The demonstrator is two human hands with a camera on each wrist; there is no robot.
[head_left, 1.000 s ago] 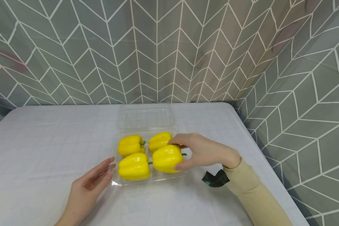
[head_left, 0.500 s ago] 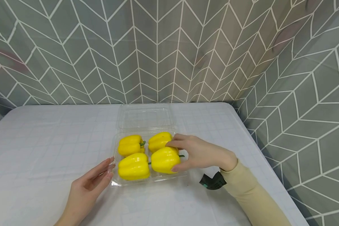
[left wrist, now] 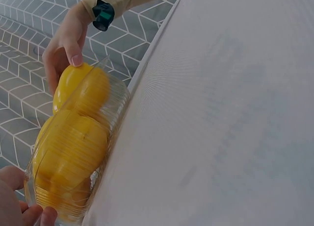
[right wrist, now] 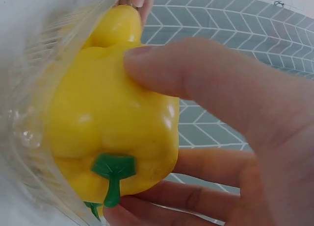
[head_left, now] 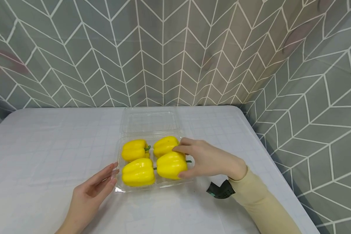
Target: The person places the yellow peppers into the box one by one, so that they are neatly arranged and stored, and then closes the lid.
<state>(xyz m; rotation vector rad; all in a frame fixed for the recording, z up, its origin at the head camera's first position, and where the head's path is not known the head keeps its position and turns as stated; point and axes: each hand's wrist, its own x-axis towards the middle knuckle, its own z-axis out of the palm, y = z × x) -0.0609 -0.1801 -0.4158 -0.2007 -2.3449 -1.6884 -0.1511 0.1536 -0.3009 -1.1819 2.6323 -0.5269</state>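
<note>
Pepper (head_left: pixel 172 165), glossy yellow and green-stemmed, has shifted slightly left, now seemingly seated front-right in the clear plastic clamshell (head_left: pixel 150 122), my right hand (head_left: pixel 206 159) gripping it, my left hand (head_left: pixel 88 196) pinching the rim (head_left: pixel 117 188).

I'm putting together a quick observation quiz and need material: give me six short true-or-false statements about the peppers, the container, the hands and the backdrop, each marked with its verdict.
1. The right hand grips a yellow pepper. True.
2. The left hand touches the left side of the clear container. True.
3. The container's lid is closed over the peppers. False: the lid lies open behind them.
4. Only three peppers are there. False: there are four.
5. The gripped pepper's stem points toward the left hand. False: the stem points away from it.
6. The grey backdrop has a pattern of white lines. True.
</note>
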